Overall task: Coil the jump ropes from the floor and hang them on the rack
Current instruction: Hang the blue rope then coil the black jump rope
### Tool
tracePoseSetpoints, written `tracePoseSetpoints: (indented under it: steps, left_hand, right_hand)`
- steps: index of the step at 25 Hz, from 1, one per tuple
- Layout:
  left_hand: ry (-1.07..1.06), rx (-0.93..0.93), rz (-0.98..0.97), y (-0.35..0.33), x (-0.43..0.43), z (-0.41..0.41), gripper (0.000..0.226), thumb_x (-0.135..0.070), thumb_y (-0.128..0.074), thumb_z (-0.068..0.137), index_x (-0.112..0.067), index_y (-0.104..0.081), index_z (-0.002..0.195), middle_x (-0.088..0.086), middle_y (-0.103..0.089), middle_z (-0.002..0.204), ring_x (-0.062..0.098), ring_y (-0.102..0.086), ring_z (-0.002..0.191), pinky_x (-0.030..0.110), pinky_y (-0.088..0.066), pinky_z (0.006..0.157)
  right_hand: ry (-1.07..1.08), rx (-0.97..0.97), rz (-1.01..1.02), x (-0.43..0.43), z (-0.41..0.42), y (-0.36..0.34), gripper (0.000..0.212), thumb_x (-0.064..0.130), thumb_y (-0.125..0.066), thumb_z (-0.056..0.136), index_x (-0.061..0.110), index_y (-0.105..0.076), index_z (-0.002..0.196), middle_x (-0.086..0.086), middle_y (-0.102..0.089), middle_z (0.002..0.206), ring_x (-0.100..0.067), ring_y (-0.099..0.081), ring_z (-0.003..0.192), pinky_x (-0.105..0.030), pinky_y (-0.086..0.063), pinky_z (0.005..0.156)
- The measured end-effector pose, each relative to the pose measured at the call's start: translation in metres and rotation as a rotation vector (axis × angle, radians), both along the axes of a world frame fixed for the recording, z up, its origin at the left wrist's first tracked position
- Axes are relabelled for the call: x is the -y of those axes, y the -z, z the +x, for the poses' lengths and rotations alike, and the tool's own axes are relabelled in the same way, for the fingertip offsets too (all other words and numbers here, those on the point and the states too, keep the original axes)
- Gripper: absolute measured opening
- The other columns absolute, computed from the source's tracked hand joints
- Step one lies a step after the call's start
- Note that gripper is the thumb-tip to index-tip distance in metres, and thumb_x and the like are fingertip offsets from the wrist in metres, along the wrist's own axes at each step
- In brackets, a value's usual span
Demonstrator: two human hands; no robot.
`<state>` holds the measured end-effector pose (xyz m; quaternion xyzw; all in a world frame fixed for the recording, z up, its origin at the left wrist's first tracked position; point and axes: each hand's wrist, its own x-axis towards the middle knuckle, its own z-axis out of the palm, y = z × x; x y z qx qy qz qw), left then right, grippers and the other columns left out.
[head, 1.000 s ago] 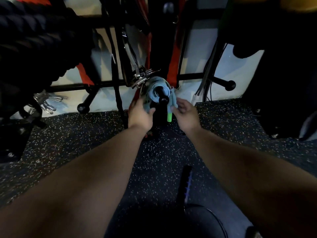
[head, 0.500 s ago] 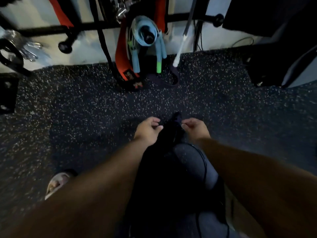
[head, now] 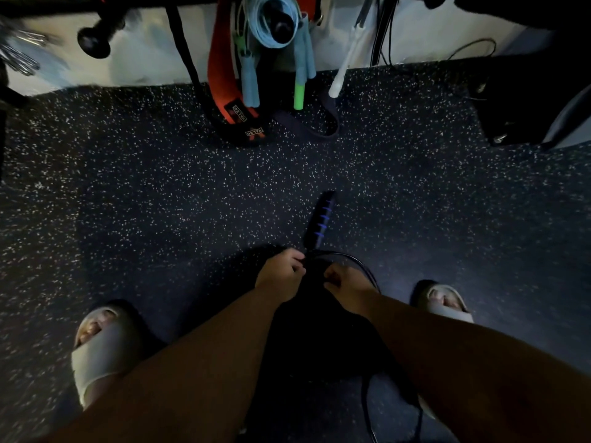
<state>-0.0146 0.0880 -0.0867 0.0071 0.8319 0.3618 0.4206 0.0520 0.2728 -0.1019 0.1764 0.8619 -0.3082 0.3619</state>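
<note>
Standing over a dark speckled rubber floor (head: 160,187), the person reaches down with both forearms between two pale open-toed sandals, the left sandal (head: 99,353) and the right sandal (head: 447,303), which sit well apart. The left hand (head: 281,276) has its fingers curled and pinches the black jump rope (head: 319,220) where the cord leaves the handle. That handle is black with a row of violet rings, and it juts forward from the fingertips over the floor towards the rack. From the same point the thin black cord (head: 361,266) arcs over the far side of the right hand (head: 348,282) and runs back under the right forearm, towards the bottom edge of the view. The right hand lies just beside the left with its fingers curled inwards. In the dim light between the hands it cannot be told whether they close on the cord. At the top of the view a light blue jump rope (head: 271,14) hangs coiled round a black knobbed rack peg (head: 283,27), with its blue handles and a green handle (head: 299,95) dangling below. Beside it on the left hangs an orange strap (head: 220,71), and on the right a white handle (head: 339,81). A second knobbed peg (head: 94,43) stands farther left.
</note>
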Motion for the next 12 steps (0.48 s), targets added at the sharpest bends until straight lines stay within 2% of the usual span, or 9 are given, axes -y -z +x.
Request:
tracePoseSetpoints:
  steps: [2, 4, 5, 7, 8, 9, 11, 12]
  left_hand:
    - [0.041, -0.033, -0.04, -0.002, 0.001, -0.009, 0.042, -0.026, -0.064, 0.096, -0.023, -0.054, 0.137, 0.001, -0.061, 0.129, 0.025, -0.06, 0.117, 0.035, -0.048, 0.098]
    - [0.139, 0.019, -0.118, -0.002, 0.0, -0.015, 0.053, -0.03, -0.065, 0.096, -0.027, -0.046, 0.145, 0.006, -0.048, 0.14, 0.031, -0.053, 0.125, 0.042, -0.046, 0.105]
    - [0.175, 0.05, -0.137, -0.001, -0.001, -0.014, 0.05, -0.031, -0.065, 0.095, -0.028, -0.049, 0.143, 0.006, -0.047, 0.14, 0.032, -0.054, 0.124, 0.044, -0.046, 0.106]
    - [0.109, 0.111, -0.068, 0.003, -0.004, -0.007, 0.025, -0.024, -0.064, 0.094, -0.032, -0.065, 0.118, 0.002, -0.061, 0.127, 0.025, -0.062, 0.112, 0.043, -0.05, 0.103]
    - [0.07, 0.131, -0.03, 0.004, -0.006, -0.002, 0.018, -0.02, -0.062, 0.094, -0.034, -0.068, 0.103, 0.001, -0.068, 0.117, 0.022, -0.066, 0.106, 0.041, -0.052, 0.1]
    - [0.052, 0.147, -0.008, 0.007, -0.007, 0.003, 0.021, -0.017, -0.059, 0.094, -0.035, -0.069, 0.095, 0.0, -0.072, 0.11, 0.02, -0.068, 0.101, 0.039, -0.054, 0.097]
    - [0.047, 0.176, -0.008, 0.013, -0.009, 0.01, 0.021, -0.015, -0.057, 0.096, -0.03, -0.071, 0.099, 0.002, -0.075, 0.106, 0.02, -0.07, 0.098, 0.036, -0.056, 0.093]
    - [0.038, 0.18, 0.004, 0.015, -0.01, 0.01, 0.019, -0.016, -0.058, 0.095, -0.026, -0.072, 0.103, 0.003, -0.076, 0.105, 0.02, -0.07, 0.096, 0.036, -0.056, 0.092]
  right_hand:
    - [0.024, -0.009, -0.05, -0.004, -0.005, -0.004, 0.019, 0.021, -0.063, 0.092, 0.025, -0.063, 0.11, 0.004, -0.066, 0.103, -0.016, -0.063, 0.102, -0.026, -0.046, 0.089]
    - [0.085, -0.001, -0.091, -0.007, -0.006, -0.005, 0.018, 0.017, -0.066, 0.09, 0.029, -0.063, 0.103, 0.009, -0.065, 0.097, -0.013, -0.063, 0.1, -0.022, -0.042, 0.085]
    - [0.117, 0.004, -0.106, -0.007, -0.006, -0.004, 0.018, 0.017, -0.068, 0.089, 0.03, -0.065, 0.101, 0.01, -0.066, 0.095, -0.014, -0.065, 0.099, -0.022, -0.041, 0.084]
    - [0.123, -0.002, -0.057, -0.005, -0.005, -0.003, 0.017, 0.022, -0.071, 0.087, 0.03, -0.069, 0.102, 0.008, -0.07, 0.097, -0.016, -0.066, 0.098, -0.024, -0.044, 0.082]
    - [0.096, 0.004, -0.016, -0.003, -0.004, -0.004, 0.02, 0.024, -0.07, 0.086, 0.028, -0.071, 0.105, 0.005, -0.071, 0.101, -0.017, -0.066, 0.098, -0.026, -0.046, 0.084]
    - [0.075, 0.002, -0.003, -0.002, -0.004, -0.006, 0.022, 0.026, -0.069, 0.086, 0.026, -0.072, 0.108, 0.004, -0.072, 0.104, -0.018, -0.066, 0.099, -0.028, -0.048, 0.086]
    - [0.139, 0.0, -0.054, 0.002, -0.004, -0.003, 0.023, 0.026, -0.065, 0.085, 0.024, -0.074, 0.106, 0.0, -0.074, 0.104, -0.02, -0.068, 0.097, -0.034, -0.052, 0.088]
    - [0.252, 0.0, -0.108, 0.005, -0.004, -0.003, 0.021, 0.027, -0.064, 0.085, 0.021, -0.075, 0.101, -0.002, -0.076, 0.1, -0.022, -0.069, 0.094, -0.037, -0.054, 0.087]
